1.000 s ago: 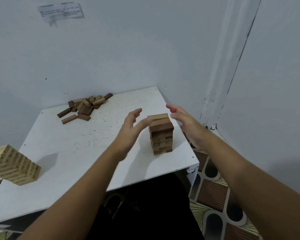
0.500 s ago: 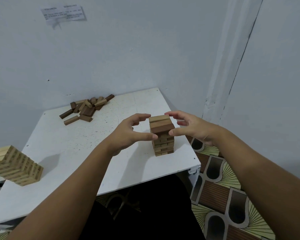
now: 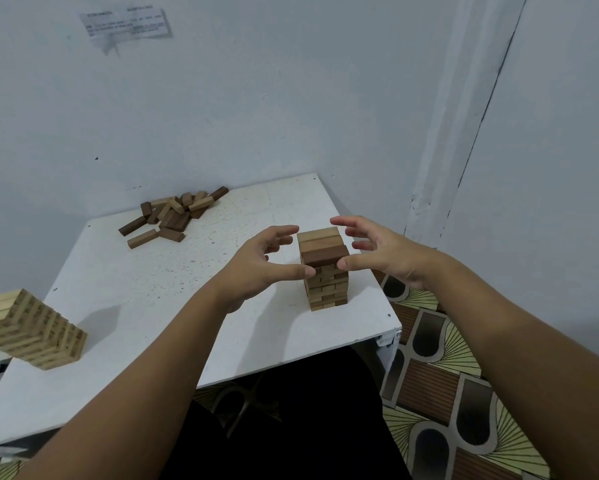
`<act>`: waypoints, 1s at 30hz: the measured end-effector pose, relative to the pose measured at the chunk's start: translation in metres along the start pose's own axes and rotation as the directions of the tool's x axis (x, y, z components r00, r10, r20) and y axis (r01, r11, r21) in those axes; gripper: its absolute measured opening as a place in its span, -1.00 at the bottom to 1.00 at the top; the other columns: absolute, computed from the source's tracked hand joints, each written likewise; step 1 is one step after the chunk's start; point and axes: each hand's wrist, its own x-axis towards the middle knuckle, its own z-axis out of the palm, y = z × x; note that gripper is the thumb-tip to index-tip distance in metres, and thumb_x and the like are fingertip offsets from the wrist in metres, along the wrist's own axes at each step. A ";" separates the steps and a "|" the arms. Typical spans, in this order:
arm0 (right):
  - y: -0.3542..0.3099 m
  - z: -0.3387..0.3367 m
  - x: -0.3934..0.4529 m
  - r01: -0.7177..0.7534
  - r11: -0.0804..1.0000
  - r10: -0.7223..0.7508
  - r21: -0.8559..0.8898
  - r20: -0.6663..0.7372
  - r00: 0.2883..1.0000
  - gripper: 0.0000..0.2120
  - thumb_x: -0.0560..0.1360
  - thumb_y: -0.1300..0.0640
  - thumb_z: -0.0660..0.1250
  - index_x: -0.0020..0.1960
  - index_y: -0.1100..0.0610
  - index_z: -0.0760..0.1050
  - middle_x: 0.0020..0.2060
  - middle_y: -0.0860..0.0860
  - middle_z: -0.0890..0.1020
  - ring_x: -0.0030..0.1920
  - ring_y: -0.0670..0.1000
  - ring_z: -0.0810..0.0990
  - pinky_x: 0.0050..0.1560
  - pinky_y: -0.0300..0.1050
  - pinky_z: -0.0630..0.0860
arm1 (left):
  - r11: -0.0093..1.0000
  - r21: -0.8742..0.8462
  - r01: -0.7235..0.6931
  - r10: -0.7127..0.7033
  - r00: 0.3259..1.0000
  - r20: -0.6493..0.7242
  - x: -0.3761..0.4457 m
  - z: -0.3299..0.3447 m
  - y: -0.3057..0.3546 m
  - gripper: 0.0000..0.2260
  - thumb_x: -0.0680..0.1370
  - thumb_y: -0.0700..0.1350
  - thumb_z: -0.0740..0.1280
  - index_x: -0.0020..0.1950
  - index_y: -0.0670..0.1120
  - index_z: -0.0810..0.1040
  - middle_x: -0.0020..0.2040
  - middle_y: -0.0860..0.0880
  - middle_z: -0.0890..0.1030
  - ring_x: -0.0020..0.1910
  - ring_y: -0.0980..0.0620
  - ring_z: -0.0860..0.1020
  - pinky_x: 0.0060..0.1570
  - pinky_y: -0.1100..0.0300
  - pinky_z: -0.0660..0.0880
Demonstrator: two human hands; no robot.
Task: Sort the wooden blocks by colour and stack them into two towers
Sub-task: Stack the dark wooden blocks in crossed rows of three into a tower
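A small tower of brown and tan wooden blocks (image 3: 327, 271) stands near the right front corner of the white table (image 3: 152, 289); its top layer has two tan blocks and one dark one. My left hand (image 3: 256, 265) cups the tower's left side, thumb tip against its front left edge. My right hand (image 3: 384, 254) cups the right side, thumb tip at the dark top block's front right corner. The fingers of both hands are spread and curved, just off the top blocks. A tower of pale blocks (image 3: 31, 330) stands at the table's left edge.
A loose pile of dark and tan blocks (image 3: 173, 213) lies at the back of the table by the wall. The table sits in a wall corner, with a paper note (image 3: 125, 24) taped high up. Patterned floor (image 3: 447, 375) lies to the right.
Both hands have closed in from held apart to cupping the brown tower's top, and the thumbs now touch its front. The tower has not moved.
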 end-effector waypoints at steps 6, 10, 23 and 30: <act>-0.001 -0.001 0.001 0.002 1.000 -0.002 0.005 0.014 1.000 -0.28 0.32 -0.09 0.58 0.41 -0.34 0.40 0.49 -0.04 0.34 0.50 0.07 0.31 0.45 0.15 0.33 | 1.000 -0.008 -0.010 0.010 1.000 -0.005 0.002 0.003 -0.003 -0.39 0.27 0.15 0.64 0.31 0.27 0.59 0.33 0.19 0.58 0.40 0.15 0.44 0.45 -0.04 0.36; -0.001 -0.001 0.003 0.006 1.000 -0.006 0.009 0.012 1.000 -0.29 0.31 -0.08 0.59 0.39 -0.34 0.42 0.46 -0.04 0.36 0.47 0.07 0.34 0.42 0.10 0.37 | 1.000 -0.008 -0.015 0.015 1.000 -0.005 0.001 0.004 -0.003 -0.38 0.27 0.16 0.64 0.31 0.26 0.58 0.33 0.16 0.58 0.39 0.13 0.45 0.41 0.00 0.38; -0.003 0.000 0.001 0.010 1.000 -0.010 0.011 0.008 1.000 -0.18 0.27 -0.14 0.62 0.46 -0.32 0.36 0.47 -0.05 0.36 0.47 0.06 0.35 0.43 0.12 0.37 | 1.000 -0.026 0.012 -0.012 1.000 -0.028 -0.003 0.006 -0.001 -0.28 0.25 0.17 0.66 0.38 0.26 0.53 0.34 0.15 0.56 0.38 0.13 0.45 0.35 0.07 0.42; 0.009 0.019 -0.005 0.006 0.977 0.028 0.214 -0.157 0.987 -0.28 0.46 -0.46 0.21 0.57 -0.30 0.23 0.59 -0.20 0.25 0.58 -0.13 0.18 0.62 0.17 -0.01 | 0.994 -0.106 0.030 -0.035 0.998 -0.051 -0.007 0.009 -0.001 -0.16 0.26 0.34 0.58 0.51 0.24 0.43 0.44 0.14 0.50 0.46 0.11 0.41 0.43 0.02 0.36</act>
